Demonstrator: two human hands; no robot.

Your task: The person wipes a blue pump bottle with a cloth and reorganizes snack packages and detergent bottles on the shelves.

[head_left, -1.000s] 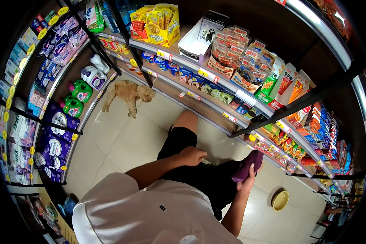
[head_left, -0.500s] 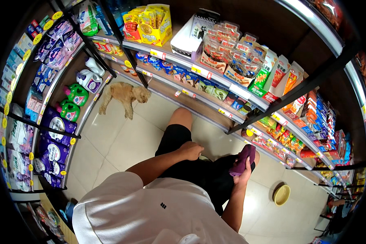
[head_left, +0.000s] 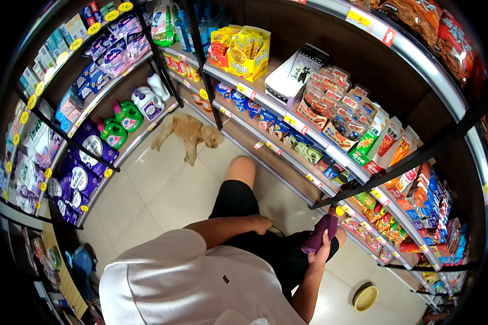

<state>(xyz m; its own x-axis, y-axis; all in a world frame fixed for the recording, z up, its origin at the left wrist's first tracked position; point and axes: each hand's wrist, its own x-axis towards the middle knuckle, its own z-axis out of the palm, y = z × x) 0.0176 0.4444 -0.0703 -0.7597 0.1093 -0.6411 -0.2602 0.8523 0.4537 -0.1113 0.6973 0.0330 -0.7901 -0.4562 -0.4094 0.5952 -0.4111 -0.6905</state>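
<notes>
My right hand (head_left: 320, 251) is closed round a folded purple cloth (head_left: 320, 233), holding it over my right knee. The cloth forms a thick bundle with its upper end tilted to the right. My left hand (head_left: 262, 223) is closed above my lap, its forearm crossing from the left. Nothing shows sticking out of it, and its palm side is hidden. I am low down, with my knees in dark shorts bent toward the shelves.
A curly tan dog (head_left: 188, 135) is on the tiled floor (head_left: 162, 197) at the far left. Snack shelves (head_left: 290, 162) run along the front and right. Detergent bottles (head_left: 128, 115) and purple packs (head_left: 89, 149) fill the left shelves. A yellow bowl (head_left: 366, 299) is at lower right, a blue stool-like thing (head_left: 82, 265) at lower left.
The whole view has shifted, so the shelves and dog appear farther right and the bowl lower. My right hand still grips the purple cloth; my left hand stays closed over my lap.
</notes>
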